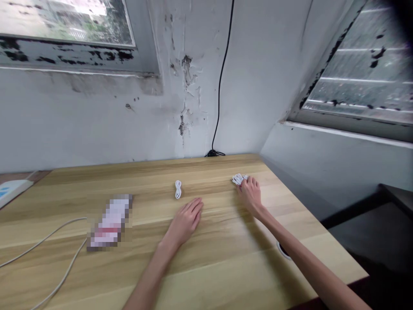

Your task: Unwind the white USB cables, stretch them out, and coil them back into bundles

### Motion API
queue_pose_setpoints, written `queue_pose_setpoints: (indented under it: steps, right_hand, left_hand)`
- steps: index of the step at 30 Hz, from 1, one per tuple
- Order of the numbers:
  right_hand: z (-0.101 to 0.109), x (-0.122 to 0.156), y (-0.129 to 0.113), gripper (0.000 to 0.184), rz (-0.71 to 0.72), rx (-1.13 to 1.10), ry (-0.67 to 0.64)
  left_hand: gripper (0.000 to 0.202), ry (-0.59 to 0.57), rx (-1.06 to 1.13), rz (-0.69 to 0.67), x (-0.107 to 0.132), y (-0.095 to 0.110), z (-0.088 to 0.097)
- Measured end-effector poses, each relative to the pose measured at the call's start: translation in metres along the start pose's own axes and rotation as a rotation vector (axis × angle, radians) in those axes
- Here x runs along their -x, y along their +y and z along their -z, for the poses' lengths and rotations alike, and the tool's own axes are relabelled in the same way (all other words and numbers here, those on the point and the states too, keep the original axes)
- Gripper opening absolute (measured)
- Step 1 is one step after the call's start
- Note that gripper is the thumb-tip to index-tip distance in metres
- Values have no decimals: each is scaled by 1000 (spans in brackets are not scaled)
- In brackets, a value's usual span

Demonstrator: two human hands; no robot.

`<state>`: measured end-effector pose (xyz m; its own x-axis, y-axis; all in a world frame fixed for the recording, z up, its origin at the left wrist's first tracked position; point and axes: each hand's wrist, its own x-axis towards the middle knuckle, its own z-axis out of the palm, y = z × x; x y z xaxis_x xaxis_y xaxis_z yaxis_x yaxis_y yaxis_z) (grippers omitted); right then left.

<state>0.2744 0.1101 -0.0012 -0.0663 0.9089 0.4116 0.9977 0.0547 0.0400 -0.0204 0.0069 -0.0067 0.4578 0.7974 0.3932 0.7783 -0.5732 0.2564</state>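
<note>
On the right of the desk, my right hand is closed over a bundle of white cables; the loops stick out past the fingertips at the far left of the hand. My left hand lies flat on the wooden desk, palm down with fingers stretched out, holding nothing. Just beyond it sits a single white cable, coiled and tied in a figure eight, apart from both hands.
A pixelated phone-like object lies at left with a white cord by it. A white power strip stands at the left edge. A black cable hangs down the wall. Under my right forearm is a round desk grommet.
</note>
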Motion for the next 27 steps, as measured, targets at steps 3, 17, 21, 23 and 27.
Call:
queue_pose_setpoints:
  steps: [3, 17, 21, 23, 27]
  right_hand:
    - [-1, -2, -2, 20, -27, -4, -8]
    - [18, 38, -22, 9, 295, -406, -70]
    - [27, 57, -36, 7, 398, -710, -126]
    - [30, 65, -46, 7, 404, -802, -152]
    - [32, 78, -66, 7, 415, -858, -183]
  left_hand:
    - [37, 17, 12, -4, 0, 0, 0]
    - [36, 8, 4, -4, 0, 2, 1]
    - [40, 66, -2, 13, -3, 6, 7]
    - [40, 103, 6, 1, -4, 10, 10]
    - [34, 65, 53, -66, -5, 17, 12]
